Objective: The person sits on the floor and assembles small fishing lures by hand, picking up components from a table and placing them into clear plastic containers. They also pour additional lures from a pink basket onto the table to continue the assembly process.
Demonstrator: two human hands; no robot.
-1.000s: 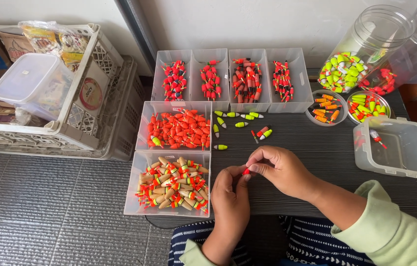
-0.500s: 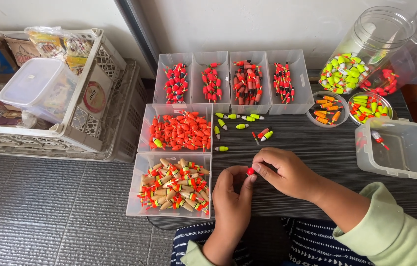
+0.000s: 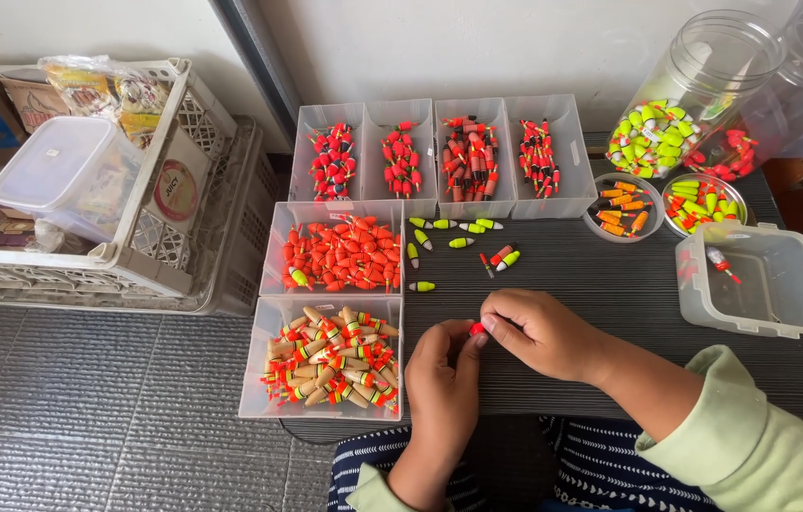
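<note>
Both hands meet over the dark ribbed tabletop [image 3: 610, 284] and share one small red fishing float [image 3: 475, 329]. The left hand [image 3: 444, 379] has its fingers curled narrow, with thumb and forefinger tips pinching the float from below. The right hand [image 3: 539, 332] closes its fingertips on the same piece from the side, so the float sits pinned between the two hands, mostly hidden, with only a red end showing. The float appears to be very light, rigid and smooth, probably foam or painted wood; a light pinch on the rounded body should suffice, and a thin stem, if present, is judged the fragile part. A smooth rounded body can squirt out of a hard squeeze. Just to the left of the left hand stands a clear tray of tan-and-red floats [image 3: 326, 365], and beyond it a tray of orange floats [image 3: 340, 254]. Loose yellow-green floats [image 3: 458, 228] lie just ahead of the fingers. Farther ahead stands a row of four narrow bins [image 3: 435, 152]. To the right of the right hand sits an open clear box [image 3: 762, 284], nearly bare inside.
</note>
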